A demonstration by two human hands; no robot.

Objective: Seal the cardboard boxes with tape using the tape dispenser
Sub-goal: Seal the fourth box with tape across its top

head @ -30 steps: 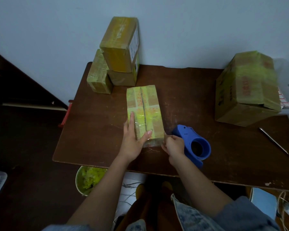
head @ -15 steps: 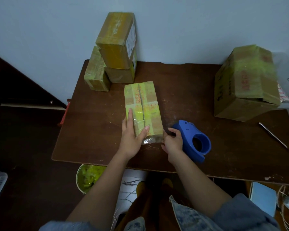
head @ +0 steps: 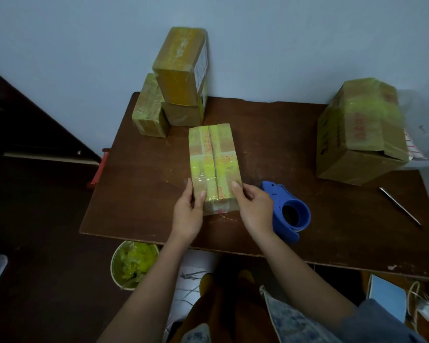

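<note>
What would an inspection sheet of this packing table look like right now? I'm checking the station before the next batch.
Surface: brown wooden table, scratched, chipped at the near edge.
Job's things: taped flat box lying at centre; blue tape dispenser on the table to its right, untouched; three taped boxes stacked at the back left; large box at the back right.
Clutter: metal rod at the right edge.
Grippers: left hand and right hand grip the flat box's near end from either side.
Cables: cords on the floor, lower right.
Surroundings: pale wall; bin of tape scraps under the table.
</note>
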